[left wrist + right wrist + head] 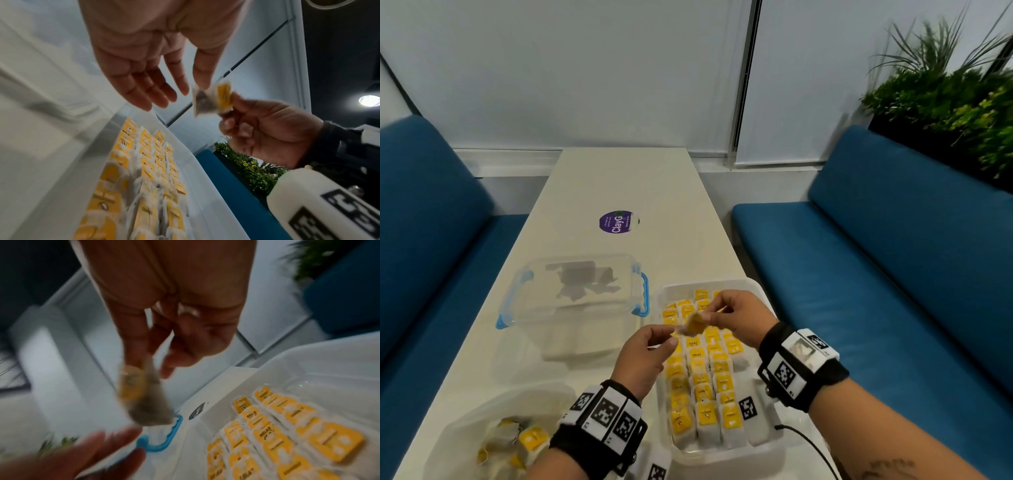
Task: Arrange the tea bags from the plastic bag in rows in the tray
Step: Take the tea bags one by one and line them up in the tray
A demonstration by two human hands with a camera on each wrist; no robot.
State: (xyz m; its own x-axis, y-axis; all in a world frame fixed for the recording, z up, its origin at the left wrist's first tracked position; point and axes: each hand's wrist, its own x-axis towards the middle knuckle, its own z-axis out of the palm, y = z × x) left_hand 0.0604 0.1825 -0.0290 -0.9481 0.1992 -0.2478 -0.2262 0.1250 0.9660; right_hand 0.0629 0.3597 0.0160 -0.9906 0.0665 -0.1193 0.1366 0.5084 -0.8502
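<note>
One tea bag [693, 323] with a yellow tag hangs in the air above the white tray [722, 457]. My right hand [710, 313] pinches it by the tag; the right wrist view shows the blurred bag [141, 394] dangling from those fingertips. My left hand [671, 337] is just below and to the left, its fingers fairly straight. In the left wrist view its thumb tip touches the bag's [211, 99] top edge and the index finger stays apart. Rows of yellow-tagged tea bags [702, 377] fill most of the tray. The plastic bag [482, 421] with loose tea bags lies at the near left.
A clear lidded box with blue latches [571, 291] stands left of the tray's far end. A purple round sticker [616, 222] marks the white table further back. Blue sofas flank the table, and plants [945, 85] stand at the far right. A black cable [808, 445] runs by the tray.
</note>
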